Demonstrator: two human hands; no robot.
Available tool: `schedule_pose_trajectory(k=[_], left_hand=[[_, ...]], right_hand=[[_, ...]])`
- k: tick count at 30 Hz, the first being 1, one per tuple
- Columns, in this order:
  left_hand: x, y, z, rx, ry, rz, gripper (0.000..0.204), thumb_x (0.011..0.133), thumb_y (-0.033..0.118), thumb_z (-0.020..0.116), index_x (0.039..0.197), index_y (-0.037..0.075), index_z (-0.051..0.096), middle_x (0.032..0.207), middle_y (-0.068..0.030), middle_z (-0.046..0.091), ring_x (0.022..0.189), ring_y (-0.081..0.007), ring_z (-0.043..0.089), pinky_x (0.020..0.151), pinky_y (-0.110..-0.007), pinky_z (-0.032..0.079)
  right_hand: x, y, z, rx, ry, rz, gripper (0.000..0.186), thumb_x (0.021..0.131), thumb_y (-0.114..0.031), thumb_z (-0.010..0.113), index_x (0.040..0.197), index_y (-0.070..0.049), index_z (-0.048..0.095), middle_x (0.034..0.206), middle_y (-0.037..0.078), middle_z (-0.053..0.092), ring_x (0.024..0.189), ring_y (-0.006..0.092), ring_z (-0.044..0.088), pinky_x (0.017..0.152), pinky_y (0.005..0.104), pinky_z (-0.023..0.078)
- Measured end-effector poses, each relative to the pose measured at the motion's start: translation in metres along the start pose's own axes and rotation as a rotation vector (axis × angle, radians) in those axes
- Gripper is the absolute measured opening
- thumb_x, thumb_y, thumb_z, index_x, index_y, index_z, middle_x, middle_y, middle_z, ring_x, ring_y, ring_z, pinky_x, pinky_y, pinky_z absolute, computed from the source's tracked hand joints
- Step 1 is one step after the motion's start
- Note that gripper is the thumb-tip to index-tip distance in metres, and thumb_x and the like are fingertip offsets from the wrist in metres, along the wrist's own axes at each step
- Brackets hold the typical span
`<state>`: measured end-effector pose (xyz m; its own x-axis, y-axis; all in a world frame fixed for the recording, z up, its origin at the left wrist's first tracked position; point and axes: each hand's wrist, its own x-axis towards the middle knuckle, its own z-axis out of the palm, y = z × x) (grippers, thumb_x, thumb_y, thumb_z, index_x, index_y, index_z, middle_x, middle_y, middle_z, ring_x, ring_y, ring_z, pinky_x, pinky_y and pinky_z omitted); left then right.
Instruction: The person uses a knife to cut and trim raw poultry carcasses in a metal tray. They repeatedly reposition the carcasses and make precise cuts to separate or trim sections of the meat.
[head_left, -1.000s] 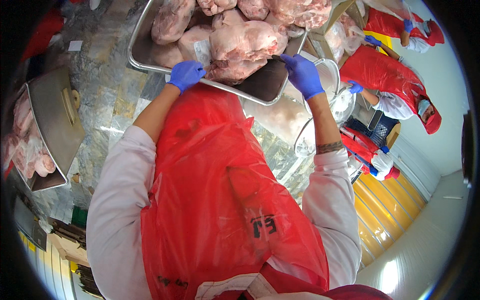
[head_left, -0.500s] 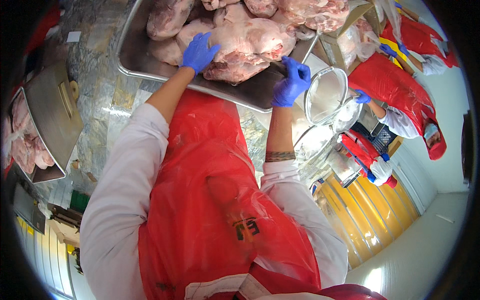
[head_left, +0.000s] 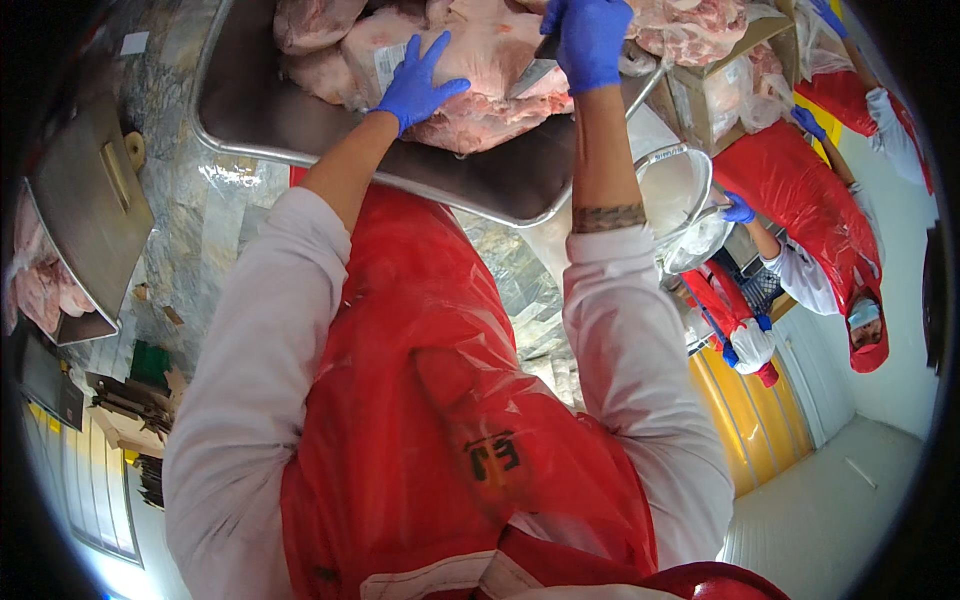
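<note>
A large pale piece of raw meat (head_left: 480, 62) with skin lies in a deep metal tub (head_left: 240, 110). My left hand (head_left: 415, 92), in a blue glove, rests on its near left side with the fingers spread. My right hand (head_left: 592, 45), also gloved in blue, is closed around the dark handle of a knife. The knife's blade (head_left: 533, 76) lies against the right part of the meat; its tip is hard to make out. A white printed label (head_left: 388, 62) sits on the meat beside my left fingers.
More meat pieces (head_left: 690, 35) fill the tub's far side. A cardboard box (head_left: 700, 105) and a clear round container (head_left: 672, 190) stand right of it. Several co-workers in red aprons (head_left: 800, 200) are at the right. Another metal tub (head_left: 95, 200) with meat stands left.
My right hand has moved up and forward, bringing the knife onto the meat. My left hand stays spread on the meat, and the view has shifted a little.
</note>
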<state>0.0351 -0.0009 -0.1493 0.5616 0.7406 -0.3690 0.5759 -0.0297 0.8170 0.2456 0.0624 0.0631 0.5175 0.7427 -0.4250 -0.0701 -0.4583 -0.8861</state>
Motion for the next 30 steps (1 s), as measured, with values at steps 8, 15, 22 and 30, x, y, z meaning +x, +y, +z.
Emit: schedule_pose_trajectory(k=[8,15,22,30], left_hand=[[0.018,-0.008,-0.007,-0.116,-0.077,-0.073,0.083,0.087,0.062,0.063,0.156,0.031,0.028,0.161,-0.029,0.014,0.141,-0.0501,0.032,0.115,-0.05,0.034],[0.019,-0.017,-0.002,-0.062,-0.09,-0.037,0.085,0.087,0.062,0.063,0.157,0.026,0.028,0.16,-0.031,0.017,0.142,-0.0497,0.031,0.116,-0.049,0.031],[0.02,-0.012,-0.01,-0.11,-0.067,0.06,0.075,0.095,0.043,0.064,0.154,0.009,0.034,0.153,-0.0273,0.036,0.147,-0.0412,0.027,0.118,-0.046,0.026],[0.015,0.015,-0.02,-0.069,-0.105,-0.081,0.084,0.093,0.05,0.062,0.156,0.007,0.026,0.157,-0.0326,0.024,0.148,-0.0424,0.023,0.12,-0.044,0.023]], right_hand=[[0.01,0.015,-0.029,-0.199,-0.185,-0.211,0.031,0.093,-0.012,0.058,0.065,0.0,0.061,0.058,0.007,0.06,0.052,0.0157,0.057,0.052,0.0305,0.046],[-0.14,0.032,-0.054,-0.037,0.085,-0.356,0.018,0.089,-0.005,0.063,0.074,0.004,0.067,0.074,0.009,0.068,0.068,0.0151,0.063,0.064,0.0287,0.051],[-0.197,0.048,-0.041,-0.172,-0.199,-0.758,0.011,0.064,0.0,0.071,0.067,0.0,0.06,0.069,0.014,0.059,0.061,0.0341,0.059,0.061,0.0402,0.051],[-0.177,0.057,-0.082,-0.024,-0.058,-0.733,0.006,0.069,0.007,0.066,0.067,0.004,0.061,0.068,0.013,0.062,0.062,0.0263,0.063,0.064,0.0348,0.052]])
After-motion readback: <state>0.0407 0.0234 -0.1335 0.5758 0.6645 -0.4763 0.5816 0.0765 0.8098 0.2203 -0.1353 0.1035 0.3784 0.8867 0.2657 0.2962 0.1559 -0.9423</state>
